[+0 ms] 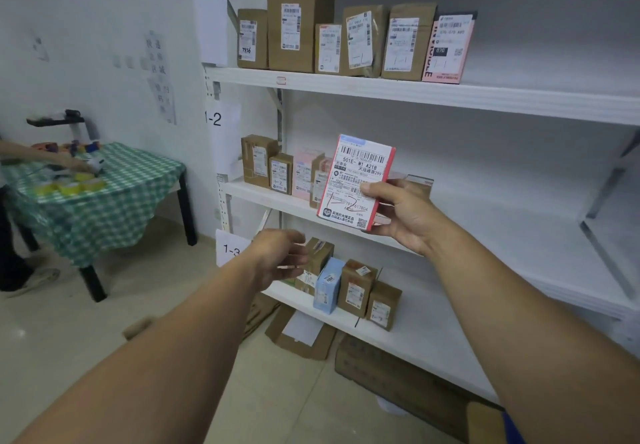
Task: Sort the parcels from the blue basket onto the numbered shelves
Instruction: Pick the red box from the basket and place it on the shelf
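Observation:
My right hand grips a red-edged parcel with a white shipping label marked 1-2, held upright in front of the middle shelf labelled 1-2. My left hand hovers with loosely spread fingers and holds nothing, in front of the lower shelf labelled 1-3. Several brown and pink parcels stand at the left of the middle shelf. The top shelf, labelled 1-1, carries a row of boxes. The blue basket is out of sight.
Brown boxes and a light blue box stand on the lower shelf. Flattened cardboard lies on the floor under it. At the left, a table with a green checked cloth holds small items; another person's arm reaches over it.

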